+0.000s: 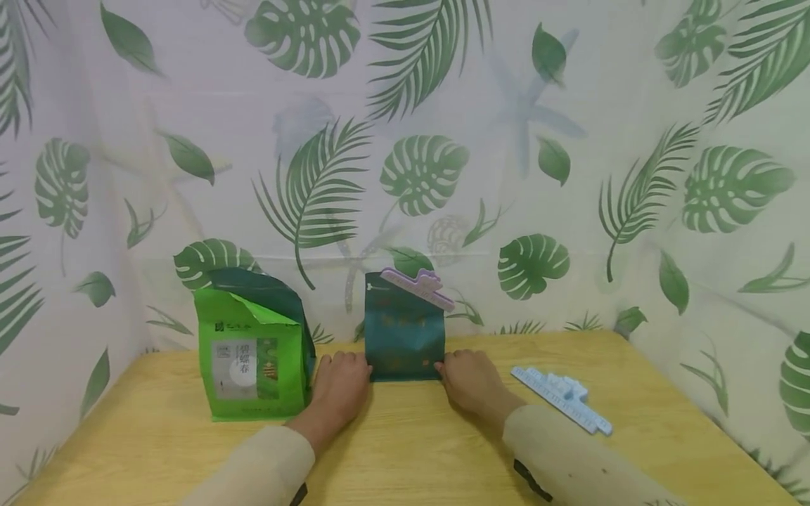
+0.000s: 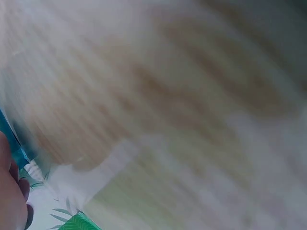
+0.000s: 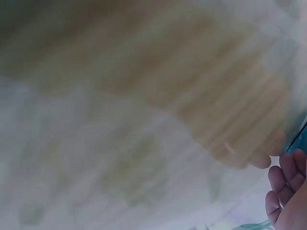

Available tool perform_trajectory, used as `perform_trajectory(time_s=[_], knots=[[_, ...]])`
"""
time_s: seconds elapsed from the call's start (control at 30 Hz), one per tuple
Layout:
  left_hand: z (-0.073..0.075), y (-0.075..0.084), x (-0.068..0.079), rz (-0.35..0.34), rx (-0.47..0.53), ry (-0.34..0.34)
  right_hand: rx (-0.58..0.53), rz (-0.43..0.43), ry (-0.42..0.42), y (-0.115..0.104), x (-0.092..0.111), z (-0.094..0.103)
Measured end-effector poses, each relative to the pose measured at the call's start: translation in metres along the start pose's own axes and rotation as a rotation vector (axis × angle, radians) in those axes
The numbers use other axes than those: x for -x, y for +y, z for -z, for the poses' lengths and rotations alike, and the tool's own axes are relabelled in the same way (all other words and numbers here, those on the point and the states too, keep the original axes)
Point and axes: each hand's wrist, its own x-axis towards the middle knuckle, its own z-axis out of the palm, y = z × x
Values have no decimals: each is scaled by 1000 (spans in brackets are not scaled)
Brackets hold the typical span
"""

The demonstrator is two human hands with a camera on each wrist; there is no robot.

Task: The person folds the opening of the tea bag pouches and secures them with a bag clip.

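A dark teal pouch (image 1: 405,337) stands upright on the table, in the middle of the head view. Across its upper right corner sits a slanted lilac bag clip (image 1: 419,288). My left hand (image 1: 344,383) pinches the pouch's lower left corner, and my right hand (image 1: 473,379) pinches the lower right one. In the left wrist view, the fingers of that hand (image 2: 12,191) lie against the blue-looking pouch side (image 2: 15,147). Curled fingers of my right hand (image 3: 290,187) meet the other side of the pouch (image 3: 300,141) in the right wrist view.
Left of my left hand stands a bright green tea bag (image 1: 253,365), with a dark green bag (image 1: 272,287) right behind it. A pale blue bag clip (image 1: 562,397) lies on the wooden table (image 1: 392,450) to the right. Behind hangs a leaf-print curtain (image 1: 430,91).
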Motion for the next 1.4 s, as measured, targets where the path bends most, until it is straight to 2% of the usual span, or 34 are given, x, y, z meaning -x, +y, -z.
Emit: perform_trajectory(time_s=[0.17, 0.3, 0.37, 0.57, 0.77, 0.87, 1.0, 1.13, 1.27, 1.4], knots=[[-3, 3, -5, -26, -75, 79, 50, -34, -43, 0, -4, -1], [-6, 3, -6, -35, -129, 151, 59, -38, -28, 1, -9, -6], [-7, 1, -8, -34, -141, 159, 62, -38, -15, 2, -12, -8], [-10, -3, -18, -25, -124, 127, 79, -54, -11, 6, -22, -15], [-14, -6, -24, -24, -135, 213, 65, -104, -62, 5, -31, -19], [-16, -7, -25, -33, -126, 230, 75, -114, -81, 5, -32, -20], [-14, -4, -25, -16, -114, 220, 94, -105, -45, 4, -29, -17], [-7, 3, -23, 28, -93, 211, 7, -113, -27, -2, -27, -13], [0, 6, -21, 91, -15, 157, -100, -135, -41, -10, -27, -10], [0, 4, -17, 147, 87, 70, -198, -146, -68, -17, -24, -8]])
